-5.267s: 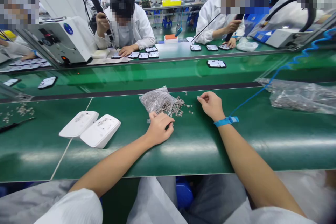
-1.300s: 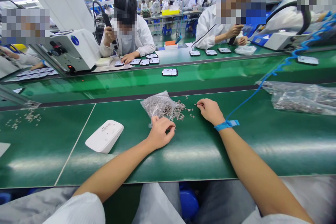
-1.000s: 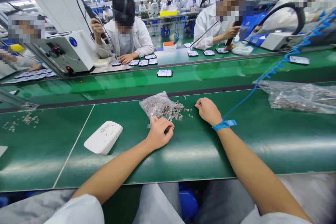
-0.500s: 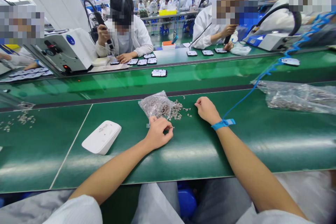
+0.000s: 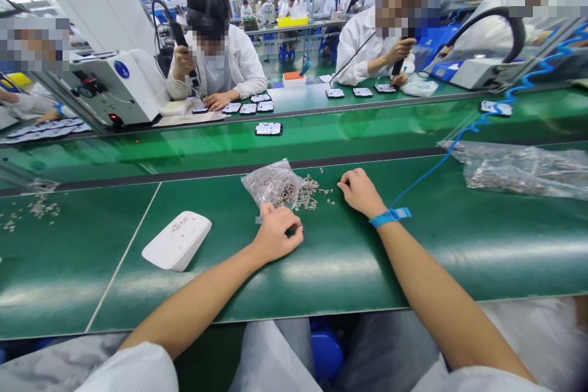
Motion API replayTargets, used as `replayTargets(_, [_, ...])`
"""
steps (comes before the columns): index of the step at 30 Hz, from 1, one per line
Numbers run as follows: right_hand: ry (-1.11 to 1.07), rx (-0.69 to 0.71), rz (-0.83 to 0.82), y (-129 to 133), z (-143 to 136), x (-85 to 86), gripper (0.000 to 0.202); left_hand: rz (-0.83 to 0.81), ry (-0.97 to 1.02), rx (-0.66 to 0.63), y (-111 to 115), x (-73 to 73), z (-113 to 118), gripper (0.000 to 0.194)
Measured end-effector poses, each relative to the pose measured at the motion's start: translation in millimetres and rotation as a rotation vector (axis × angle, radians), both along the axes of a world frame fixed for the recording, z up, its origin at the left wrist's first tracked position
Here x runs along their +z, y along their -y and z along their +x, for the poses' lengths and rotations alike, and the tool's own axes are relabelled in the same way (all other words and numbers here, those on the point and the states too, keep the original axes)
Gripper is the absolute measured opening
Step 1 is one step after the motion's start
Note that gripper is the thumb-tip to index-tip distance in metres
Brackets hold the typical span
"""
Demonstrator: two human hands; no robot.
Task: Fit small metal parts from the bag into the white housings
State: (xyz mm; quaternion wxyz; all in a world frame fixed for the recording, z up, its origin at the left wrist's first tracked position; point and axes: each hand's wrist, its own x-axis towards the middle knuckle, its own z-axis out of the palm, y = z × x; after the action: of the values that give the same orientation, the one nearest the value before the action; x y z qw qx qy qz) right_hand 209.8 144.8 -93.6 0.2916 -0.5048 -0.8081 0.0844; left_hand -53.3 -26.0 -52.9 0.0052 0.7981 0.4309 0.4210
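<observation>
My left hand (image 5: 278, 234) rests on the green work surface with thumb and forefinger pinched. A tiny metal part (image 5: 301, 228) barely shows at its fingertips. Just beyond it lies a clear plastic bag (image 5: 266, 180), from whose mouth small silvery metal parts (image 5: 307, 195) spill out to the right. My right hand (image 5: 361, 193), with a blue wrist strap (image 5: 390, 217) on the wrist, is closed near the loose parts. Its fingertips are pressed together, and whatever may be between them is hidden.
A white plastic device (image 5: 178, 241) lies to the left. More loose parts (image 5: 43, 206) are scattered at far left. A larger bag of parts (image 5: 514, 168) lies at right, behind a blue coiled cord (image 5: 528, 79). Beyond, a green conveyor (image 5: 193, 146) carries a device board (image 5: 269, 128); co-workers sit opposite.
The boards on the conveyor have shifted left. My right hand has edged slightly left. The metal part at my left fingertips shows less than before, while that hand stays in place.
</observation>
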Motion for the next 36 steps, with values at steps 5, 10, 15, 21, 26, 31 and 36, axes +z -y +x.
replayTargets(5, [-0.067, -0.030, -0.003, 2.3, -1.8, 0.5, 0.011, -0.033, 0.022, -0.011, -0.7, -1.5, -0.5, 0.009])
replayTargets(10, [-0.095, -0.032, -0.006, 5.3, -3.6, 6.3, 0.012, -0.101, 0.029, -0.043, -1.5, -2.6, -1.5, 0.012])
replayTargets(15, [-0.104, -0.016, -0.035, 6.3, -4.8, 12.4, 0.014, -0.156, 0.009, -0.053, -2.0, -3.8, -2.4, 0.017])
replayTargets(21, [-0.122, -0.002, -0.048, 8.4, -7.6, 14.4, 0.014, -0.160, 0.002, -0.053, -2.2, -5.0, -2.7, 0.017])
replayTargets(26, [-0.124, 0.008, -0.028, 9.1, -9.6, 12.6, 0.018, -0.163, -0.002, -0.056, -2.2, -4.3, -2.9, 0.017])
replayTargets(31, [-0.131, 0.001, -0.016, 8.9, -9.0, 11.8, 0.017, -0.222, -0.027, -0.030, -1.8, -2.7, -2.9, 0.018])
replayTargets(36, [-0.144, -0.024, -0.035, 10.7, -9.5, 14.9, 0.009, -0.200, -0.011, -0.039, -1.5, -1.6, -2.2, 0.016])
